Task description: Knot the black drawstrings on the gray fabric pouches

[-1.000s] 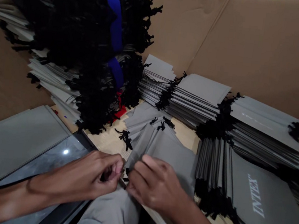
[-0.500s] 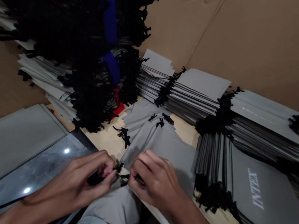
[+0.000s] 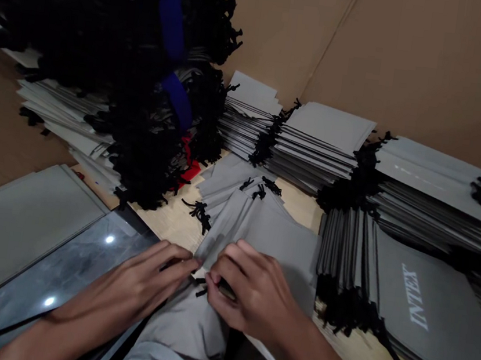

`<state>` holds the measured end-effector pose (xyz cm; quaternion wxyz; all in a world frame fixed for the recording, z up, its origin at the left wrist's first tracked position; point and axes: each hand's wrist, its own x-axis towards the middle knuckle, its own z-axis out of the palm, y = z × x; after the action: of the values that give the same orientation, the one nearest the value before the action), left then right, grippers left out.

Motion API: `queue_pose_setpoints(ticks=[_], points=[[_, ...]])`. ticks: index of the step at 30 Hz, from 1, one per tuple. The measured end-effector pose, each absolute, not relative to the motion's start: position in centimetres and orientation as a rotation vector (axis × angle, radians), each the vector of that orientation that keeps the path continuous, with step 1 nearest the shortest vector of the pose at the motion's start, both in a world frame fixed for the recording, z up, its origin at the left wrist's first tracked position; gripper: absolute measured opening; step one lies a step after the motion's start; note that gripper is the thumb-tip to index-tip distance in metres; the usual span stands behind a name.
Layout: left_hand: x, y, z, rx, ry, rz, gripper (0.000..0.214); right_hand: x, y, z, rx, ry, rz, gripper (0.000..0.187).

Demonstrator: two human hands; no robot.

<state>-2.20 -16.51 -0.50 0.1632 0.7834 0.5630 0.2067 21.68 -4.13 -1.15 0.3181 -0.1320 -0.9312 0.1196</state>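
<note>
A grey drawstring bag (image 3: 278,231) lies in front of me on top of other grey bags, its near corner between my hands. My left hand (image 3: 163,270) is closed, thumb and fingers pinched at that corner where the black cord runs; the exact grip is partly hidden. My right hand (image 3: 245,283) is curled just beside it, thumb and forefinger pinching the black cord (image 3: 200,287), whose short ends stick out between the two hands. Both hands are just above my lap, at the table's edge.
Stacks of grey bags (image 3: 326,126) with black cords line the back and right; one reads INTEX (image 3: 439,309). At left rises a tall heap of black-corded bags (image 3: 106,58) with a blue strap (image 3: 173,14). Below it are a grey flat panel (image 3: 20,223) and a glossy marbled surface (image 3: 94,261).
My left hand has moved slightly right, its fingers stretching toward the bag's corner and closing there. My right hand has stayed almost in place. The view has shifted slightly.
</note>
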Motion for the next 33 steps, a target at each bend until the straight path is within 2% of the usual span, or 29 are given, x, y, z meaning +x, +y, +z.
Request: queue_pose_setpoints(ticks=[3, 9, 16, 22, 33], points=[[-2.4, -16.0, -0.6, 2.235, 1.532, 0.639, 0.053, 21.7, -4.8, -1.2, -0.392, -2.448, 0.317, 0.003], [-1.0, -14.9, -0.3, 1.588, 1.65, 0.969, 0.015, 21.4, -5.4, -1.6, -0.45, -2.412, 0.303, 0.005], [-0.5, -14.6, -0.2, 0.953, 1.525, 0.997, 0.03, 21.4, -5.3, -1.5, -0.45, -2.347, 0.312, 0.005], [-1.2, -14.3, 0.1, 0.849, 1.438, 0.939, 0.032, 21.4, -5.2, -1.5, -0.435, -2.32, 0.329, 0.005], [-0.4, -15.0, -1.0, 0.931, 1.485, 1.06, 0.019, 21.3, -5.4, -1.4, -0.425, -2.322, 0.268, 0.003]])
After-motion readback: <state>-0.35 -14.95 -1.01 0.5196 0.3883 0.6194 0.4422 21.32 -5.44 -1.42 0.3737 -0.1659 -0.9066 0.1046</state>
